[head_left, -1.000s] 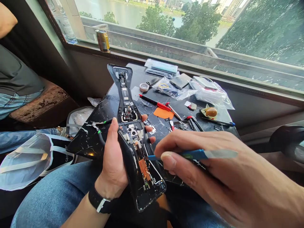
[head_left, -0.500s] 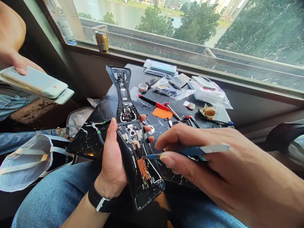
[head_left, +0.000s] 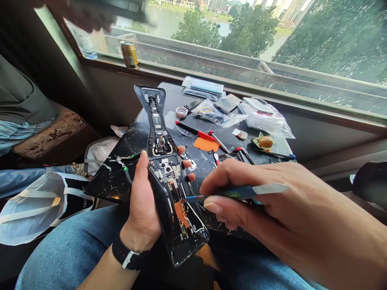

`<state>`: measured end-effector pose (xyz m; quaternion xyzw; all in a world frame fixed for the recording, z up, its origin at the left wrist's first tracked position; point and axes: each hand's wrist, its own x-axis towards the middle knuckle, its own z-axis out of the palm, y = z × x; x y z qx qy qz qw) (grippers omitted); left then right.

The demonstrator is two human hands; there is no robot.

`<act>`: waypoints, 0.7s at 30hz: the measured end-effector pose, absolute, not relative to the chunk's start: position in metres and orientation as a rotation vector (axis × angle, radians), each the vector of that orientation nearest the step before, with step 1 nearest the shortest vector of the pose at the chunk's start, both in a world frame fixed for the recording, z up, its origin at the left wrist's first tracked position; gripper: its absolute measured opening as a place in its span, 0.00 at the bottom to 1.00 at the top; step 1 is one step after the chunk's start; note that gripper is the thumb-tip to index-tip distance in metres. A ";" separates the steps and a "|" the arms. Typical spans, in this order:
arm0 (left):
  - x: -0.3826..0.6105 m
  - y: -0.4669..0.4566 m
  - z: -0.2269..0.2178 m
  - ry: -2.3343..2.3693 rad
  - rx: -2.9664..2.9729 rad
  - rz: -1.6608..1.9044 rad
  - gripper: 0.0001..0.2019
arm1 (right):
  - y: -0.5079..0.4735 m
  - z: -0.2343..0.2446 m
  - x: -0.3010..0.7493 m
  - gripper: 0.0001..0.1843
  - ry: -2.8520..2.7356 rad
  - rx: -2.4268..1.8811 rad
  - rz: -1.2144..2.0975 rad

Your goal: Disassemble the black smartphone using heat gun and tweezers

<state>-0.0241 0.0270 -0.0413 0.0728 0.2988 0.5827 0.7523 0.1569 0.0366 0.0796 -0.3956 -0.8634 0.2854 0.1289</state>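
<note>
The opened handset, its shell black with a white marble pattern, sits in the person's left hand above the lap; the hand is closed around it, thumb along the near side, fingertips curling out past the far edge; a black wristband circles that wrist. The right hand is closed in a pinch on a blue-handled pick; the pick's thin tip sits at the handset's exposed interior, just beside an orange flex strip; actual contact cannot be told.

State of the work as seen: the back is off and the interior lies open along the whole length; the camera cluster, boards and orange flex sit in the frame; none appears lifted out.

A marble-patterned panel lies to the left of the handset, a green-marked cable across it. The black table top beyond holds a red-and-black pen, an orange pad, a tape roll, a red-handled screwdriver and plastic bags; another person's blurred hand crosses the top of the view.
</note>
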 end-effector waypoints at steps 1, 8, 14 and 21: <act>-0.024 0.027 -0.041 0.663 0.160 1.262 0.35 | 0.037 0.080 0.156 0.07 -2.509 -1.147 0.852; -0.025 0.028 -0.044 0.626 0.123 1.258 0.34 | 0.035 0.078 0.159 0.12 -2.505 -1.037 0.869; -0.026 0.027 -0.045 0.613 0.119 1.272 0.33 | 0.037 0.079 0.157 0.07 -2.515 -1.130 0.865; -0.024 0.027 -0.043 0.582 0.089 1.263 0.31 | 0.035 0.079 0.159 0.09 -2.523 -1.016 0.866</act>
